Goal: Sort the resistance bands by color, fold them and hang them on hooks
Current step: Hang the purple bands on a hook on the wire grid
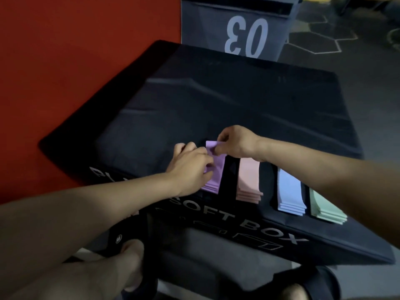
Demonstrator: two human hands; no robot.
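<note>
Several stacks of flat resistance bands lie side by side near the front edge of a black soft plyo box [216, 100]. From left to right they are purple [216, 174], pink [247, 180], light blue [289, 193] and mint green [324, 208]. My right hand [234, 141] pinches the far end of the top purple band and lifts it back over the stack. My left hand [190, 167] rests on the purple stack's left side, its fingers pinching the band's edge. No hooks are in view.
A red padded block [75, 61] stands to the left. A grey box marked "03" [238, 29] stands behind the plyo box. Dark floor with hexagon lines lies at the right. My knees and a foot show at the bottom edge.
</note>
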